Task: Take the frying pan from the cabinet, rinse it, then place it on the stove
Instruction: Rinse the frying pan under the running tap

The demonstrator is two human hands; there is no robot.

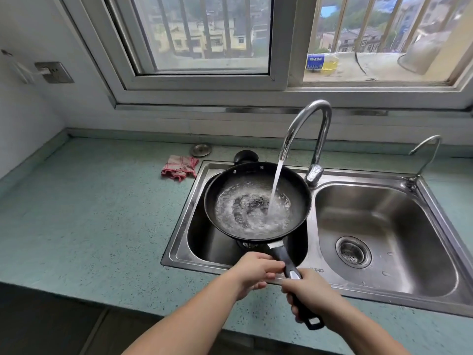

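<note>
A black frying pan (297, 201) hangs over the left basin of the steel sink (422, 190). Water streams from the curved tap (307, 119) into the pan and foams on its bottom. My right hand (307, 293) grips the black handle near its end. My left hand (256, 272) holds the same handle higher up, close to the pan. The handle's loop end sticks out below my right hand.
The right basin (384, 226) has a round drain strainer. A pink cloth (179, 167) and a small metal lid (201, 149) lie on the green counter (89, 213) left of the sink. A smaller tap (427, 155) stands at the right. A window runs behind.
</note>
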